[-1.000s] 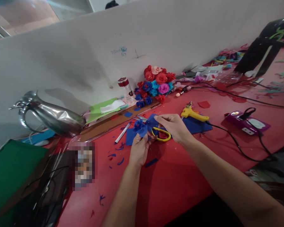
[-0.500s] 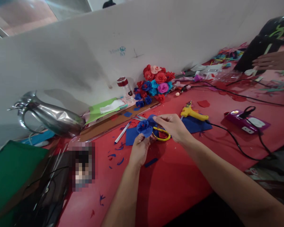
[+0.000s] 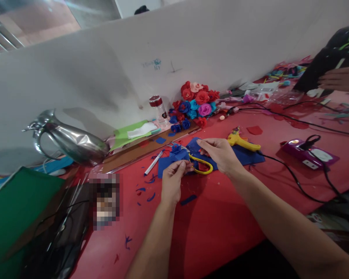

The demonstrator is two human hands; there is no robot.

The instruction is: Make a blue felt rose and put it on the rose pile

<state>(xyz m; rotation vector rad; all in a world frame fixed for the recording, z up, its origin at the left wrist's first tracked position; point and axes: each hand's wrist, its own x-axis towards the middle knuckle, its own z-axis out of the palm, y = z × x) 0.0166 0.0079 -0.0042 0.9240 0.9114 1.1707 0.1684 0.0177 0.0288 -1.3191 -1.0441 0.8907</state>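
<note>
Red table point(image 3: 221, 217) is pretty cluttered: glue gun point(image 3: 242, 141) and blue felt sheets point(image 3: 244, 154) mid-table, pile of felt roses point(image 3: 196, 102) along the far edge, purple power strip point(image 3: 310, 153) toward the right edge, metal jug point(image 3: 71, 140) at the far left.

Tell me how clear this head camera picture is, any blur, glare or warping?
Head view: wide-lens warping bows the white wall and tilts the metal jug, which carries bright glare; a pixelated patch hides something left of the left hand; the blue paper flower and right hand look slightly soft.
</note>
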